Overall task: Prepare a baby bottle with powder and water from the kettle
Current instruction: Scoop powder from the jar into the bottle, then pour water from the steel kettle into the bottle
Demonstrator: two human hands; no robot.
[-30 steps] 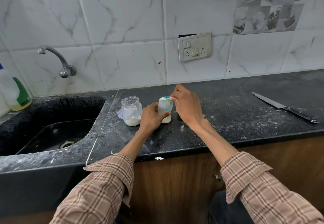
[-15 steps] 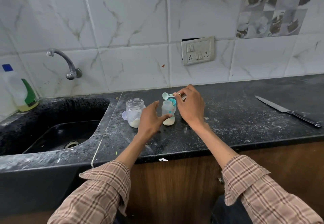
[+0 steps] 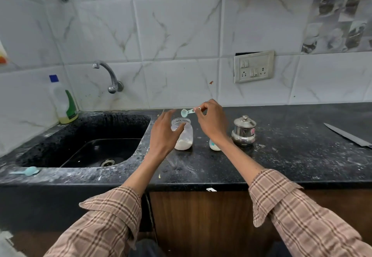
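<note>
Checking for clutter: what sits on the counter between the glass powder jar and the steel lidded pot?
Head view: only the small baby bottle, mostly hidden behind the right wrist, between jar and pot.

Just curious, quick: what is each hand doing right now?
Left hand: open, fingers spread beside the powder jar, gripping nothing.
Right hand: pinching the small blue scoop over the jar.
</note>
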